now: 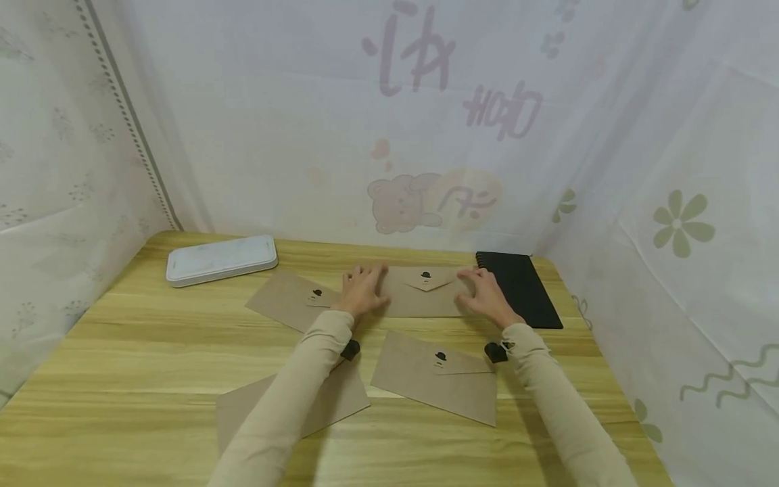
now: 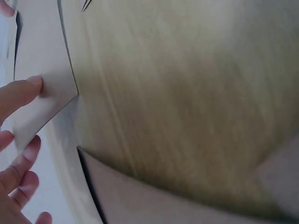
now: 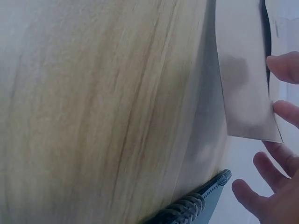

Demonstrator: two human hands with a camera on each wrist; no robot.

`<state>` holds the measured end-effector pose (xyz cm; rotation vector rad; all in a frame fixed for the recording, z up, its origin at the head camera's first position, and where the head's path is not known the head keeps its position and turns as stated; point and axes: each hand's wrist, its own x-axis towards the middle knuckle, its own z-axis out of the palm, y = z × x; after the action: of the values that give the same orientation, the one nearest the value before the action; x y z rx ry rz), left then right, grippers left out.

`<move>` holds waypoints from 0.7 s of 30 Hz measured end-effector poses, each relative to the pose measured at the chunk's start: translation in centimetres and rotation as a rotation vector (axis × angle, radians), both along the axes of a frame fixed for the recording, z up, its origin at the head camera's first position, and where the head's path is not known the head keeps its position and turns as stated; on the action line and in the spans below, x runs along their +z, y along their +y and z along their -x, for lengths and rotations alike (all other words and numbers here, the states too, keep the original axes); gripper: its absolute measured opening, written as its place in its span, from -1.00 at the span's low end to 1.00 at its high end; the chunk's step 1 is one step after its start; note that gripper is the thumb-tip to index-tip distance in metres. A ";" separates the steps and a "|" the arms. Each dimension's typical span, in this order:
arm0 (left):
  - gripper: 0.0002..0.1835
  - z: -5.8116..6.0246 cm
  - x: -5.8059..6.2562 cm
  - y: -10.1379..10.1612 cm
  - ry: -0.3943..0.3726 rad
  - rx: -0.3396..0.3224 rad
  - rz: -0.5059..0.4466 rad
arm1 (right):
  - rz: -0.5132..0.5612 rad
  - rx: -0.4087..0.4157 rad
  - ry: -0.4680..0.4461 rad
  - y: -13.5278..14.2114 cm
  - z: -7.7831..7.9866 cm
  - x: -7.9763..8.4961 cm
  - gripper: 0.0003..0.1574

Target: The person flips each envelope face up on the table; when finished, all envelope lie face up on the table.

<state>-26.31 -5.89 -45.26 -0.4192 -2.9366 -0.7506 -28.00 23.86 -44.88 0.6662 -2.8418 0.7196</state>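
A brown kraft envelope [image 1: 402, 301] with a pointed flap and a black hat-and-moustache print lies across the far middle of the table. At its left end, my left hand [image 1: 363, 292] holds it, thumb on the face and fingers around the edge. The right hand [image 1: 485, 295] holds the opposite end; in the right wrist view its thumb [image 3: 285, 67] is at the flap's edge and another finger passes behind the corner. Other kraft envelopes lie around: one [image 1: 280, 297] left of the left hand, one [image 1: 435, 392] nearer the front, one [image 1: 341, 399] partly under the left forearm.
A black spiral notebook [image 1: 529, 291] sits at the back right, close beside the right hand. At the back left is a white flat box-shaped thing [image 1: 222, 260]. Printed white curtains [image 1: 292, 135] hang behind and on both sides of the wooden table [image 1: 122, 365].
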 end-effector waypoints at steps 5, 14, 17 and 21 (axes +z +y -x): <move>-0.28 -0.1 -0.4 0.0 -0.029 0.007 0.025 | -0.018 0.005 -0.030 -0.5 0.0 0.1 -0.44; -0.30 0.0 -0.8 0.4 -0.127 -0.009 0.094 | -0.034 0.030 -0.148 -0.7 0.3 -0.4 -0.43; -0.35 -0.2 -0.6 0.6 -0.133 -0.038 0.138 | -0.036 0.016 -0.201 -0.8 0.4 -0.5 -0.43; -0.44 -0.5 -0.2 0.8 -0.124 -0.060 0.211 | -0.053 0.022 -0.210 -0.9 0.7 -0.8 -0.42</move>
<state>-25.83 -5.10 -45.43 -0.4955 -3.1461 -0.4892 -28.66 22.99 -45.66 0.6664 -3.0585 0.7626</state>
